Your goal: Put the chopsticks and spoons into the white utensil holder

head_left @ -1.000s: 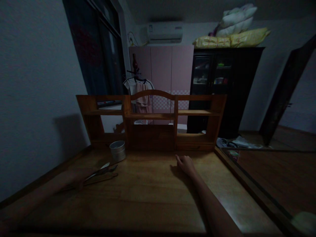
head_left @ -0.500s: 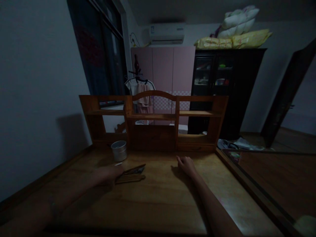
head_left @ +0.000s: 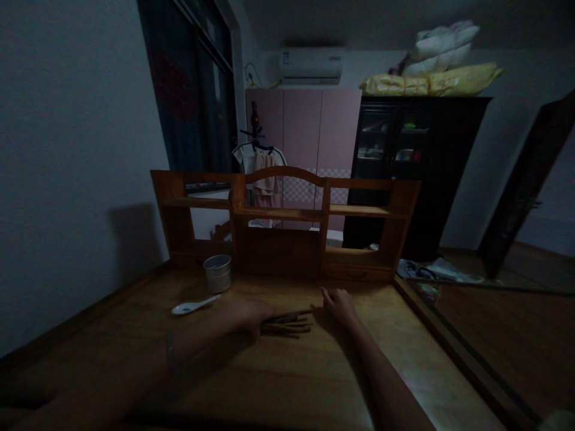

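Your L hand (head_left: 251, 315) clasped round L ends of brown sticks (head_left: 291, 324), mid desk (head_left: 269, 383) | your R hand (head_left: 340, 306) curled, just R of tips, can't tell if gripping | soup spoon (head_left: 191, 307) nr-L of metal cup (head_left: 218, 276) | tips fan: squeeze bunch evenly

Left forearm (head_left: 135, 377) stretching long from the lower left, slanting up toward the middle, and there's the left hand (head_left: 252, 317), back uppermost, fingers wrapped in a grip! Across to the right forearm (head_left: 381, 371), angled up and inward from the lower right, and the right hand (head_left: 340, 305) loosely curled, one digit poking out left. The two hands near each other, not touching!
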`<state>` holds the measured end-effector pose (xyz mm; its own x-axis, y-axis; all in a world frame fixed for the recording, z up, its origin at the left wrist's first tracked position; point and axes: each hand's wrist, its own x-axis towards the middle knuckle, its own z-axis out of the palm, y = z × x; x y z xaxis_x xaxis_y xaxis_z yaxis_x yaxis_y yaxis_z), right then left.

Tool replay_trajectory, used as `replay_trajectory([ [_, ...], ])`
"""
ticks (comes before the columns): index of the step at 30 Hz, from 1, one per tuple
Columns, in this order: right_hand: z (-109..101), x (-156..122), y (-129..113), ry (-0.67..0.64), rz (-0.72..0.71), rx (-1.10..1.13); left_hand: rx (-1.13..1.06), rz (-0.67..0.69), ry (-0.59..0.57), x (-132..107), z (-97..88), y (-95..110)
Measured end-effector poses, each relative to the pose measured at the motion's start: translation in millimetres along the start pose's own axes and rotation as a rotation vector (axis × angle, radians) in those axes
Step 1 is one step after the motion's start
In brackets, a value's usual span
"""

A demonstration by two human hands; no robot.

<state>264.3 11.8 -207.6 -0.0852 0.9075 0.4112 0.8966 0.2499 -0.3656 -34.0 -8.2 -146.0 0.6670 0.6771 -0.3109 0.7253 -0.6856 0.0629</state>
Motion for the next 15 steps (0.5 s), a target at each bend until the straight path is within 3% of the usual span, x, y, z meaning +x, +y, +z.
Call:
replay_trajectory([
  [4,0.2,0.2,0.2,0.004,0.009,-0.002,-0.008,-0.083,-0.047,-1.6,2.9,-4.0],
  [9,-0.9,-1.2,-1.4,-0.002,0.011,-0.001,-0.047,-0.090,-0.021,-16.4,-0.5,-13.7],
  [15,-6.4,-3.0,-7.0,-0.004,0.036,0.000,-0.108,-0.076,0.127,-45.3,-10.0,-70.1],
])
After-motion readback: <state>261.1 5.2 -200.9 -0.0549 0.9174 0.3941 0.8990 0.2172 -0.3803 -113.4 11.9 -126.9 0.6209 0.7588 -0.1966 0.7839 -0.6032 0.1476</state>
